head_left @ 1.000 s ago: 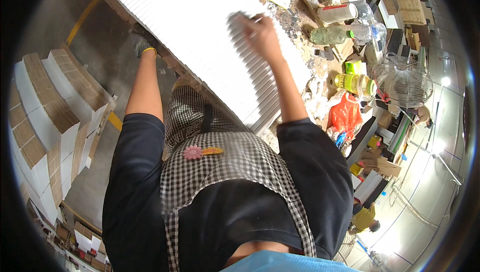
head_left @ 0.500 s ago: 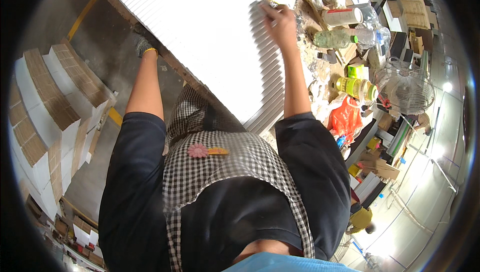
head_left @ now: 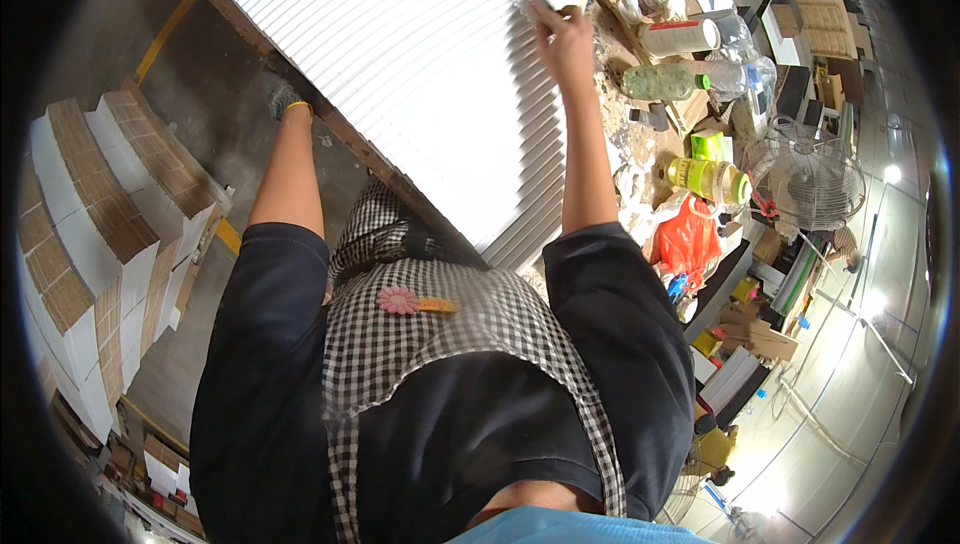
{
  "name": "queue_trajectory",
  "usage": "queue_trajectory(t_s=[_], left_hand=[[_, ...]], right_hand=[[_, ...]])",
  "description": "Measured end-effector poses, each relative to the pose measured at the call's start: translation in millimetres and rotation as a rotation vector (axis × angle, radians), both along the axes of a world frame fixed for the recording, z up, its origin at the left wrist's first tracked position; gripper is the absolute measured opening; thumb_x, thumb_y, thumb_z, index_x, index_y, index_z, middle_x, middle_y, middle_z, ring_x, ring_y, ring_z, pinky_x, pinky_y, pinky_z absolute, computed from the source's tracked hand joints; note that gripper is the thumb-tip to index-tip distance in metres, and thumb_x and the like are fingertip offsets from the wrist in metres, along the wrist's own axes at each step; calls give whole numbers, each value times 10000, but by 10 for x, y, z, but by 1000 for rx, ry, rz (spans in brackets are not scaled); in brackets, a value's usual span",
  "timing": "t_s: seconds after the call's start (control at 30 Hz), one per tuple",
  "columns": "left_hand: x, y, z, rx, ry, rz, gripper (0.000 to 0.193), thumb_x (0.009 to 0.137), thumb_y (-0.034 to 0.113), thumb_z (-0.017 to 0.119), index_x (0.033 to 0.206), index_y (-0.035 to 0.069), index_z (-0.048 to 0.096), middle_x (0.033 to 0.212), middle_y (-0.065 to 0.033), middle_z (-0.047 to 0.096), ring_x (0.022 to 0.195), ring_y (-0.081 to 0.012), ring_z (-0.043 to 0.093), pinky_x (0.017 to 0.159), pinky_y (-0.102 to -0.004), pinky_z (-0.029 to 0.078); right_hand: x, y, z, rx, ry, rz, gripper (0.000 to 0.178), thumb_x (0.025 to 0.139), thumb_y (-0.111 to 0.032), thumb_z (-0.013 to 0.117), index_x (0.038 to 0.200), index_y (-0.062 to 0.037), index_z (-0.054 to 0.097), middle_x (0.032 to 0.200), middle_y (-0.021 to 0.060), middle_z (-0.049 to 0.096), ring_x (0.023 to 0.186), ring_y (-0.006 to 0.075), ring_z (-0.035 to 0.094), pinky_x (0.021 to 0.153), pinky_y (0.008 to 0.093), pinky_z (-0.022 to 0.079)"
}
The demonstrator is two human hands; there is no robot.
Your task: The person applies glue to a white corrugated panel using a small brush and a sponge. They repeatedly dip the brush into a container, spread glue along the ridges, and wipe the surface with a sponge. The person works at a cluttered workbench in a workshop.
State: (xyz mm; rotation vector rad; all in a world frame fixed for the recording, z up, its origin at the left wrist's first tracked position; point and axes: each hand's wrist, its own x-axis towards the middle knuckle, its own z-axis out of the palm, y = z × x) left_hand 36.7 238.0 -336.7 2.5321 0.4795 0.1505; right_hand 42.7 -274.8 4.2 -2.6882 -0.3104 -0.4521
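Observation:
A stack of long white panels (head_left: 400,74) with stepped, ribbed edges lies on the table in front of me. At the stack's far right edge is my right hand (head_left: 567,39), bare, its fingers closed round a small greyish piece that I cannot make out. Past the table's left edge hangs my left hand (head_left: 284,96), in a dark grey glove with a yellow cuff. It is close to the table's side, and its fingers are too dark and hidden to read.
Right of the panels, the cluttered table holds a green-capped bottle (head_left: 665,81), a white canister (head_left: 680,37), a yellow-green bottle (head_left: 708,181) and a red plastic bag (head_left: 686,234). A wire fan (head_left: 806,176) stands beyond. Stacked white and brown boards (head_left: 125,214) stand on the floor at left.
My right hand has moved slightly up along the panels' right edge and is less blurred. The left hand has shifted slightly beside the table's edge.

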Motion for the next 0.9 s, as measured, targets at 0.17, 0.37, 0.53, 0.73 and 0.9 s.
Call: queue_trajectory(t_s=[0.17, 0.37, 0.53, 0.73, 0.9], left_hand=[[69, -229, 226, 1179, 718, -182, 612, 1081, 416, 351, 1615, 130, 270, 1652, -73, 316, 1510, -295, 292, 1200, -508, 256], [-109, -372, 833, 301, 382, -2, 469, 1067, 307, 411, 1468, 84, 511, 1493, -132, 537, 1327, -268, 541, 1056, -403, 440], [42, -223, 401, 729, 525, -120, 502, 1083, 344, 344, 1521, 116, 437, 1597, -80, 417, 1448, -236, 396, 1143, -384, 330], [-13, -400, 780, 1180, 659, -220, 514, 1086, 333, 322, 1547, 130, 422, 1628, -57, 383, 1462, -236, 385, 1165, -361, 306], [-106, -728, 1466, 1247, 904, -385, 698, 1062, 493, 342, 1641, 119, 236, 1707, -75, 203, 1561, -331, 194, 1210, -570, 234]], right_hand=[[-106, 97, 157, -14, 85, 17, 503, 888, -39, 737, 1341, -253, 692, 1035, 148, 698, 970, 288, 600, 827, 437, 541], [-1372, 948, 280, 85, -60, 625, 492, 843, -29, 726, 1273, -267, 729, 877, 67, 660, 833, 215, 605, 738, 371, 537], [-363, -125, -25, -61, 36, 114, 403, 893, -62, 714, 1257, -232, 746, 899, 135, 706, 854, 284, 621, 807, 442, 572], [-337, 9, 47, 71, -56, 71, 406, 903, -64, 704, 1277, -222, 736, 996, 135, 685, 853, 261, 577, 760, 398, 542], [-1245, 801, 222, 46, -104, 632, 473, 849, -41, 735, 1280, -235, 728, 905, 100, 637, 846, 189, 572, 740, 331, 557]])
